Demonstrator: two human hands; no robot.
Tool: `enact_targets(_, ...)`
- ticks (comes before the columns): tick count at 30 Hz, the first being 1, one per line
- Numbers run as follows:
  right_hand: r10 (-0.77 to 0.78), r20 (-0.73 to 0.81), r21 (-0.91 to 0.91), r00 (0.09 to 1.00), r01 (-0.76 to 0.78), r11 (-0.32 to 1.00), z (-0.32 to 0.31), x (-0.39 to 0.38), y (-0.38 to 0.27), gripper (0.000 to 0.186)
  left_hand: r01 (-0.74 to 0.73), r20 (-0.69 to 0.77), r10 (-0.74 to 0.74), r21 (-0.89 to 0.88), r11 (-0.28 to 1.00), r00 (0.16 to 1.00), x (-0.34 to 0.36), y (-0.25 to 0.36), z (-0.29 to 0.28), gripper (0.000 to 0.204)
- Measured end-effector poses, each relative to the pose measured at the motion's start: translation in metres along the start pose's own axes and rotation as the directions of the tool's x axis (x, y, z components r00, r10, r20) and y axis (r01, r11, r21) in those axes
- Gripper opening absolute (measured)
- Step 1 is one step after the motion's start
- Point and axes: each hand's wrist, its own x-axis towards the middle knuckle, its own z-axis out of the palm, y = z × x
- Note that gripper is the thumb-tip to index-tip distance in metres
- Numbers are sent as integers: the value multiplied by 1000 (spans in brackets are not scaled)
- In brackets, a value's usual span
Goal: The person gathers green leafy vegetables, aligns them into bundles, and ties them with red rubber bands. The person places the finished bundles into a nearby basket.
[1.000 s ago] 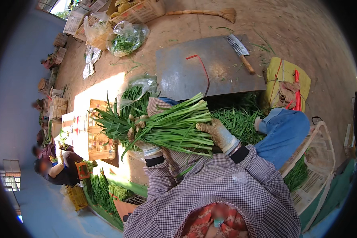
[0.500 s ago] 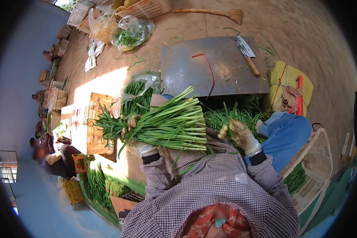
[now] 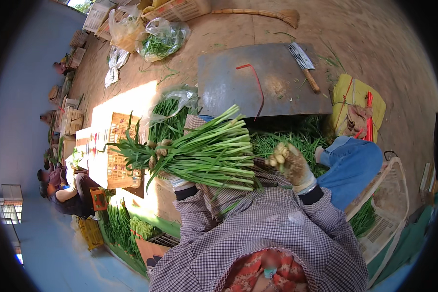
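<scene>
A thick bunch of long-stemmed greens (image 3: 211, 151) lies sideways over my lap, pale cut ends to the right and leafy tips to the left. My left hand (image 3: 159, 155), in a soiled glove, is wrapped round it near the leafy end; part of the hand is hidden beneath the stems. To the right of the cut ends hovers my right hand (image 3: 292, 165), in a dirty glove, fingers curled and bunched together. What it holds, if anything, I cannot make out. Below and beyond it is a heap of loose greens (image 3: 301, 136), partly under the board.
Ahead is a dark flat board (image 3: 243, 92) bearing a red strip (image 3: 258, 85) and a cleaver (image 3: 302, 65). A yellow bundle (image 3: 343, 100) stands at its right. Bagged greens (image 3: 168, 119) and a plastic crate (image 3: 117, 168) are at left. Another person (image 3: 73, 197) sits far left.
My right hand has turned slightly and shifted a little, its fingers now pointing more upward. The left hand still grips the bunch, whose leafy tips have swung slightly.
</scene>
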Motion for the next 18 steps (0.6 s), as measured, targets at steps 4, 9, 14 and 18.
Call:
enact_targets(4,127,-133,-672,983,-183,718,7,6,-6,24,6,37,-5,-32,999,999,12,7,-15,42)
enact_targets(9,183,-148,-404,972,-228,886,49,24,31,52,87,46,-93,129,988,995,3,-23,13,31)
enact_targets(14,266,-201,-18,943,-275,961,33,19,32,30,123,114,-115,-72,990,987,7,-22,9,31)
enact_targets(18,272,-108,-99,956,-283,954,25,3,29,24,59,123,-54,-34,998,991,7,-18,-9,39)
